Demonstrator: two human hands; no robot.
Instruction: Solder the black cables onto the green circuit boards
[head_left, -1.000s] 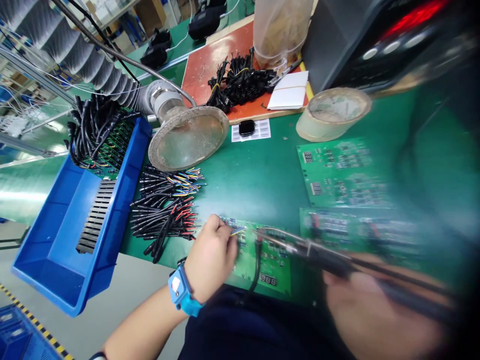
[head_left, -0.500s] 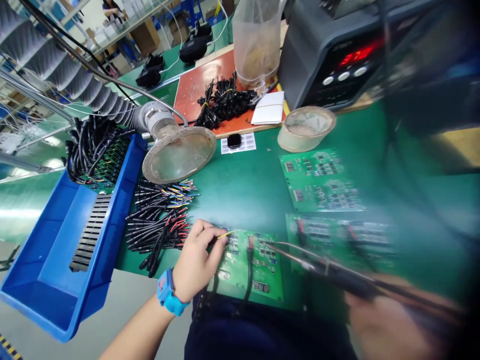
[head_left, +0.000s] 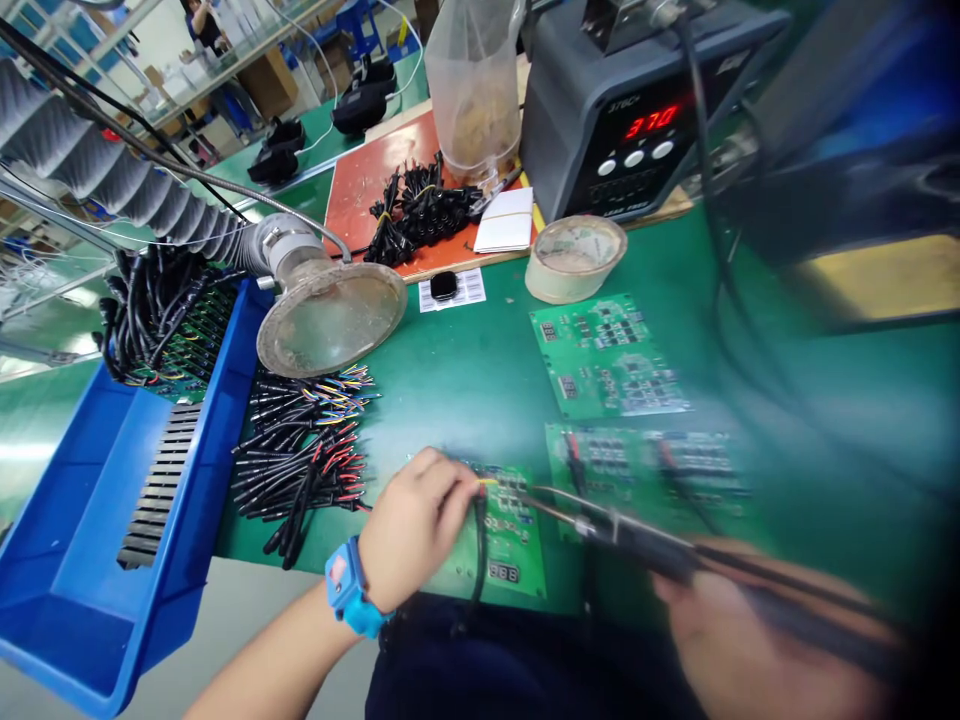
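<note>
My left hand [head_left: 416,520], with a blue watch on its wrist, pinches a thin yellow wire [head_left: 487,481] above a green circuit board [head_left: 525,545]. A black cable [head_left: 481,545] lies across that board beside the fingertips. My right hand [head_left: 757,630], blurred, is wrapped round a soldering iron [head_left: 645,545] that has a thin tube or wire running along it. The iron's tip points left, over the same board and a little right of the yellow wire; whether it touches is unclear. More circuit boards [head_left: 600,355] lie beyond and to the right, some with black-and-red cables attached.
Bundled cables [head_left: 300,470] lie left of the boards, beside a blue bin [head_left: 97,530] of wired boards. A fume extractor hood [head_left: 330,320] hangs above them. Behind stand a tape roll [head_left: 576,260] and a soldering station [head_left: 630,130] reading 370. Its cord [head_left: 712,200] hangs at right.
My left hand has moved right across the board with the yellow wire, nearer the black cable. The soldering iron stays close to the same spot over the board. The whole view has shifted slightly.
</note>
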